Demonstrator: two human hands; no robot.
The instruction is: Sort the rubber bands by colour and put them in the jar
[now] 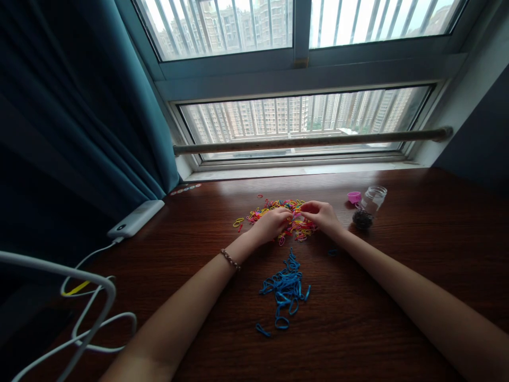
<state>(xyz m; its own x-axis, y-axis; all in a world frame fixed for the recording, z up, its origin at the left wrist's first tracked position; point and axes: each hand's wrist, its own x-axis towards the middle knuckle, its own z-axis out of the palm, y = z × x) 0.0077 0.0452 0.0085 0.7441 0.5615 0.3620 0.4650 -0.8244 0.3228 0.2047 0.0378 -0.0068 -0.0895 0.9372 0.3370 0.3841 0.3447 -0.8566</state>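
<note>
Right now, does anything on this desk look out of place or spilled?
One small blue rubber band lies alone near the right forearm, apart from the loose blue rubber-band pile. Small yellow rubber bands also stray left of the multicoloured rubber-band heap. I see no clear damage.

Through the one head camera I looked forward and down across the desk, with the left hand and right hand fairly near, the window farther off.

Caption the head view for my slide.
Left hand and right hand at a pile of multicoloured loops, with blue loops heaped nearer the camera.
</note>
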